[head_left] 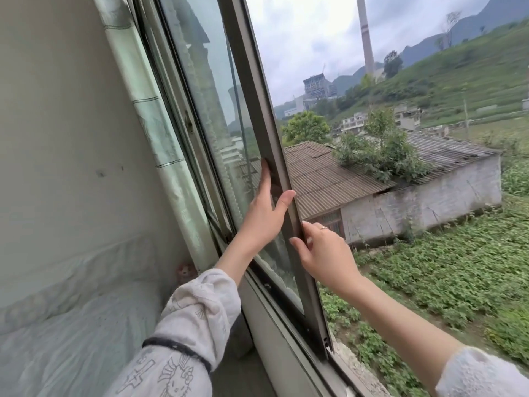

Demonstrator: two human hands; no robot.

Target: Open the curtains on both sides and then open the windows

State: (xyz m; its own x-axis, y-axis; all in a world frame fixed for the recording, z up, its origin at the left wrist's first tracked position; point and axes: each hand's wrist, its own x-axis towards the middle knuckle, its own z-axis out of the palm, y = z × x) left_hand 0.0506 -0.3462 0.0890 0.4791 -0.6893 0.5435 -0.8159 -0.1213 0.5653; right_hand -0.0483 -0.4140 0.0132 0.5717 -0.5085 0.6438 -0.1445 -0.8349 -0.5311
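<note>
A sliding window sash (259, 116) with a grey metal frame stands slid to the left, overlapping the pane behind it. My left hand (264, 209) lies flat on its glass with straight fingers, the thumb against the frame's edge. My right hand (323, 250) grips the same frame edge just below, fingers curled round it from the outer side. The pale green curtain (160, 130) hangs bunched at the far left of the window. To the right of the sash the window is open to the outside.
A bed with pale bedding (71, 339) lies at the lower left, against the white wall (57, 124). The window sill and bottom track (289, 348) run diagonally below my arms. Outside are tiled roofs, green fields and a tall chimney.
</note>
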